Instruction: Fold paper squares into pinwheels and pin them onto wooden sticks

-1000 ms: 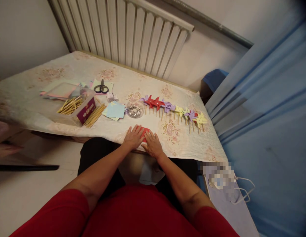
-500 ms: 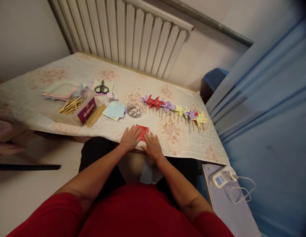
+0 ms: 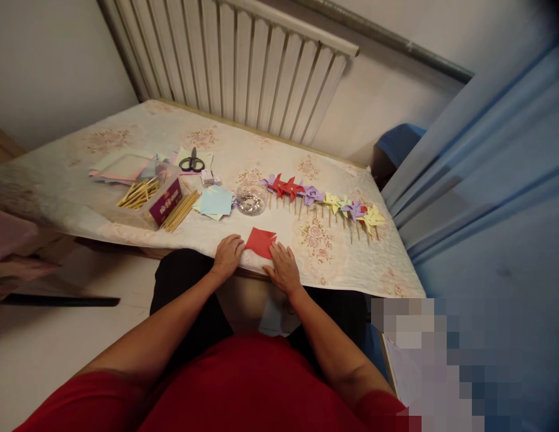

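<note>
A folded red paper (image 3: 260, 242) lies on the flowered tablecloth (image 3: 243, 156) near the table's front edge. My left hand (image 3: 227, 254) rests just left of it with the fingers curled in, touching its left edge. My right hand (image 3: 284, 267) lies flat at its right corner, fingers stretched out on the cloth and the paper's edge. Behind the paper stand a small clear bowl (image 3: 251, 200) of shiny bits and a row of finished paper pinwheels (image 3: 322, 201) on sticks.
To the left are a stack of coloured paper squares (image 3: 214, 202), wooden sticks (image 3: 180, 210), a clear box (image 3: 146, 195) with more sticks, scissors (image 3: 191, 162) and pastel sheets. A radiator (image 3: 234, 66) stands behind the table, a blue curtain (image 3: 495, 180) to the right.
Both hands slid back toward me off the red paper, uncovering most of it. The left hand's fingers curled in. The view shifted slightly.
</note>
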`<control>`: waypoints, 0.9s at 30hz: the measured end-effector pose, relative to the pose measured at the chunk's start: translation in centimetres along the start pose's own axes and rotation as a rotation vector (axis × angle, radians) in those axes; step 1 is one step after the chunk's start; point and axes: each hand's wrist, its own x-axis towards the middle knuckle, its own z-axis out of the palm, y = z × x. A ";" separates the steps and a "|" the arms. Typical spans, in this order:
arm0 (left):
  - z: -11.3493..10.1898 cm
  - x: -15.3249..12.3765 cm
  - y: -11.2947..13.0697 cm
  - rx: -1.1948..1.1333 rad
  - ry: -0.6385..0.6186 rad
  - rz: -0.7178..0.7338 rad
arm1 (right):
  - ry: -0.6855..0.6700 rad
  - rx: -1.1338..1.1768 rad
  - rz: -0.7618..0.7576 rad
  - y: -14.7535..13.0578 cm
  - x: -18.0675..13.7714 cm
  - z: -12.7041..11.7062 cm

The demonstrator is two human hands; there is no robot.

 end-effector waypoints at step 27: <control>0.2 0.1 1.7 0.047 -0.071 -0.105 | 0.070 0.072 0.000 0.2 -0.3 -0.1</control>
